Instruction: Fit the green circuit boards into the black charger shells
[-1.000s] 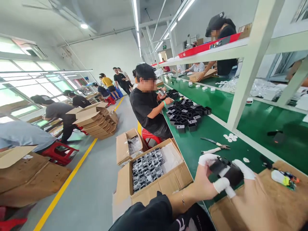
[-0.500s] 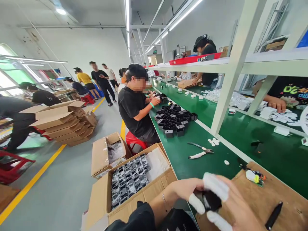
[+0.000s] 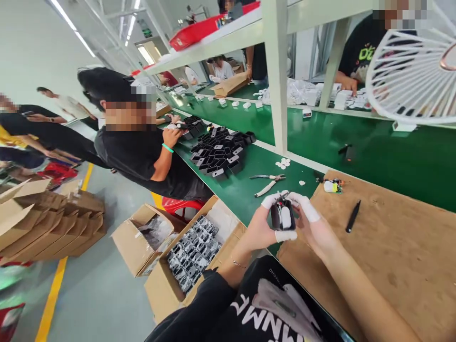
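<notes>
Green bench (image 3: 356, 147) carries a brown board (image 3: 392, 247); a co-worker (image 3: 142, 152) sits beside a heap of black housings (image 3: 221, 152), with pliers (image 3: 269, 183) and a black pen (image 3: 353, 216) nearer. Left hand (image 3: 261, 228) and right hand (image 3: 315, 228), fingertips taped white, pinch one small black housing (image 3: 281, 214) from both sides. It is held off the surface at the board's near-left edge.

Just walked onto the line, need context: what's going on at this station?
A person holds a small black part up in both hands, left hand and right hand, with white-taped fingertips, over the edge of a brown board on the green bench. Pliers and a black pen lie nearby. A co-worker sits further along beside a pile of black parts.
</notes>
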The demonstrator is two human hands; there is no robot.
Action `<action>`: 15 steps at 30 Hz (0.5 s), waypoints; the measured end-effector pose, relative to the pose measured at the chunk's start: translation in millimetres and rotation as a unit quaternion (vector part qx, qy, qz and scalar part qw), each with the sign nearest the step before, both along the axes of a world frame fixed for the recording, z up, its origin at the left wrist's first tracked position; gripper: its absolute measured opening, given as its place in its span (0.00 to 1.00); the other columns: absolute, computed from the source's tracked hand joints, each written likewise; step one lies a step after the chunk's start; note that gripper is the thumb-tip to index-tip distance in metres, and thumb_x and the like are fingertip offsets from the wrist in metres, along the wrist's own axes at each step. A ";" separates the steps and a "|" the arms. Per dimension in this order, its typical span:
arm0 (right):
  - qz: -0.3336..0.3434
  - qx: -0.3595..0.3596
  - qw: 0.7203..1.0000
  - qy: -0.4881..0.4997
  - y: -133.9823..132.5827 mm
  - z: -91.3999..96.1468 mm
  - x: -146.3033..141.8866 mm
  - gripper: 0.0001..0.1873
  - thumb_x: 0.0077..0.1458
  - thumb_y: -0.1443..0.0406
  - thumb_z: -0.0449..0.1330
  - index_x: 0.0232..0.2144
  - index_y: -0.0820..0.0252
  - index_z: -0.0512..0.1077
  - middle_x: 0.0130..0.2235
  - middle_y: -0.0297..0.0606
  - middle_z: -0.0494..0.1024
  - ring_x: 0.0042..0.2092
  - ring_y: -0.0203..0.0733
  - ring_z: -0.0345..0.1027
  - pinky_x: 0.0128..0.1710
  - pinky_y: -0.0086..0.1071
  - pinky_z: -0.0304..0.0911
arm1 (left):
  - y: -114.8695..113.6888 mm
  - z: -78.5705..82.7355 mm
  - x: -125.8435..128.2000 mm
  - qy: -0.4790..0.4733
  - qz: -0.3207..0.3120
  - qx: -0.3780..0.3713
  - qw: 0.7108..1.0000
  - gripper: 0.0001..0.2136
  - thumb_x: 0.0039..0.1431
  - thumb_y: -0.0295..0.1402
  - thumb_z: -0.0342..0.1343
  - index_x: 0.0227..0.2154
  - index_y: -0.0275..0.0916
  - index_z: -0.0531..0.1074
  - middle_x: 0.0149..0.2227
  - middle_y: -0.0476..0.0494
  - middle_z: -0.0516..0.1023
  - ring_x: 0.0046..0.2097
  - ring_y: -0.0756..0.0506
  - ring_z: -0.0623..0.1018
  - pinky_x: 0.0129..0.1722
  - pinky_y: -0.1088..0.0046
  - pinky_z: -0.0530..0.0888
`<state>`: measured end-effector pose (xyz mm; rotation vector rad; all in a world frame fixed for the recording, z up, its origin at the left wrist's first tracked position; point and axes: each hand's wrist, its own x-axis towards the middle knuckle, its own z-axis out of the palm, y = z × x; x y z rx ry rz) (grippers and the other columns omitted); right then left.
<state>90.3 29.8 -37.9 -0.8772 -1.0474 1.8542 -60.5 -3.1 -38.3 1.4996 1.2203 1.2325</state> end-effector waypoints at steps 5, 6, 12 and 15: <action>0.071 0.003 0.996 0.048 -2.2 8.3 3.4 0.29 0.61 0.43 0.50 0.58 0.46 0.65 0.62 0.36 0.68 0.64 0.48 0.60 0.61 0.46 0.61 | 4.1 -4.9 5.6 0.076 0.073 0.092 0.990 0.36 0.43 0.43 0.71 0.55 0.45 0.64 0.56 0.38 0.70 0.59 0.35 0.69 0.60 0.52 0.65; 0.078 0.019 0.996 0.048 -3.9 9.1 3.1 0.30 0.61 0.43 0.51 0.60 0.45 0.63 0.63 0.35 0.67 0.65 0.48 0.58 0.63 0.46 0.58 | 3.9 -4.3 7.2 0.095 0.080 0.109 0.986 0.34 0.44 0.42 0.70 0.55 0.46 0.64 0.55 0.39 0.70 0.58 0.36 0.70 0.59 0.53 0.67; 0.018 0.091 0.996 0.012 -6.9 5.9 -6.4 0.29 0.58 0.46 0.58 0.58 0.47 0.68 0.60 0.34 0.71 0.63 0.45 0.62 0.66 0.41 0.54 | 0.3 -6.6 21.6 0.220 0.141 0.203 0.944 0.31 0.49 0.28 0.62 0.58 0.46 0.61 0.55 0.39 0.70 0.58 0.37 0.70 0.58 0.52 0.66; -0.009 0.088 0.996 0.025 -5.5 2.5 -11.2 0.26 0.56 0.48 0.59 0.54 0.49 0.72 0.55 0.35 0.76 0.58 0.44 0.67 0.61 0.39 0.61 | 0.1 -13.9 27.5 0.229 0.162 0.226 0.933 0.31 0.50 0.28 0.61 0.58 0.46 0.60 0.55 0.39 0.69 0.59 0.38 0.70 0.59 0.52 0.67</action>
